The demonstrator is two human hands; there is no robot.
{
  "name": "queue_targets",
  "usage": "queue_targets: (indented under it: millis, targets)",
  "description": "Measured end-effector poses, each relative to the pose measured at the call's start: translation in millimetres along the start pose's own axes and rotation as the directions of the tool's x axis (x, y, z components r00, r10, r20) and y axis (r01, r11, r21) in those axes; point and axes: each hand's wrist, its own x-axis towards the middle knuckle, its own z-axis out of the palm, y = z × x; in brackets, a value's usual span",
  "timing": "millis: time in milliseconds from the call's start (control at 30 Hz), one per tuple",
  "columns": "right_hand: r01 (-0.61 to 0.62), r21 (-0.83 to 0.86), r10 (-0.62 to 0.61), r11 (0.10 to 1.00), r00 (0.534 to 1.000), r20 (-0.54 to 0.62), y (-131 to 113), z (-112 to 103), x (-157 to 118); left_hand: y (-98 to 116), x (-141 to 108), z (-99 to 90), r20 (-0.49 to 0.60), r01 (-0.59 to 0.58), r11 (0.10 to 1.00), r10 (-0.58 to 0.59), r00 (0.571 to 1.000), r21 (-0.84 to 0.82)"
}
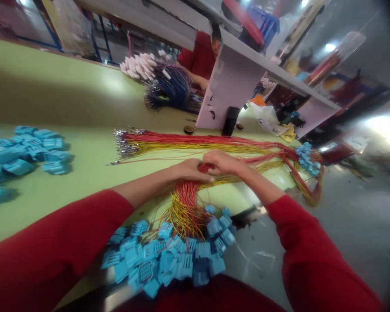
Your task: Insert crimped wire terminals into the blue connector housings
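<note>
My left hand [190,170] and my right hand [221,164] meet over the table, both closed around a bundle of red and yellow wires [186,203]. From my hands the bundle fans out toward my body, ending in many light blue plastic connectors [164,255] at the table's near edge. Just beyond my hands lies a long straight bundle of red and yellow wires [169,141], with bare metal terminals [125,145] at its left end. Some of the gripped wires lead off to the right. My fingers hide the exact spot where they grip.
Loose blue connectors [29,149] are heaped at the left on the green table [81,104]. More blue connectors [308,158] sit at the right end of the wires. A phone [230,121] leans on a divider [229,86]; behind it, a co-worker [198,56] sits near dark blue wires [169,89].
</note>
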Motion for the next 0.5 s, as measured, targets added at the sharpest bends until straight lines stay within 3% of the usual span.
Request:
queue_targets:
  millis: [133, 267, 300, 400, 500]
  targets:
    - [-0.032, 0.008, 0.033, 0.999, 0.988, -0.149, -1.6, -1.1, -15.1, 3.0, 8.7, 13.5, -0.015, 0.083, 0.996, -0.084, 0.996, -0.015]
    - [-0.132, 0.101, 0.164, 0.986, 0.864, -0.476, -18.6, 9.7, -49.0, 1.0, 3.9, 17.1, -0.022, 0.073, 0.99, -0.076, 0.997, -0.119]
    - [-0.126, 0.131, 0.174, 0.983, 0.859, -0.481, -24.3, 16.1, -57.2, 1.4, 1.8, 16.9, -0.021, 0.058, 0.987, -0.062, 0.998, -0.149]
    - [-0.049, 0.203, 0.122, 0.978, 0.923, -0.365, -39.2, 42.7, -72.5, 4.7, -3.9, 13.6, -0.014, 0.033, 0.977, -0.037, 0.999, -0.21]
    - [-0.07, 0.224, 0.15, 0.972, 0.918, -0.367, -45.8, 69.7, -71.6, 8.0, -8.1, 7.5, -0.01, 0.047, 0.975, -0.05, 0.999, -0.218]
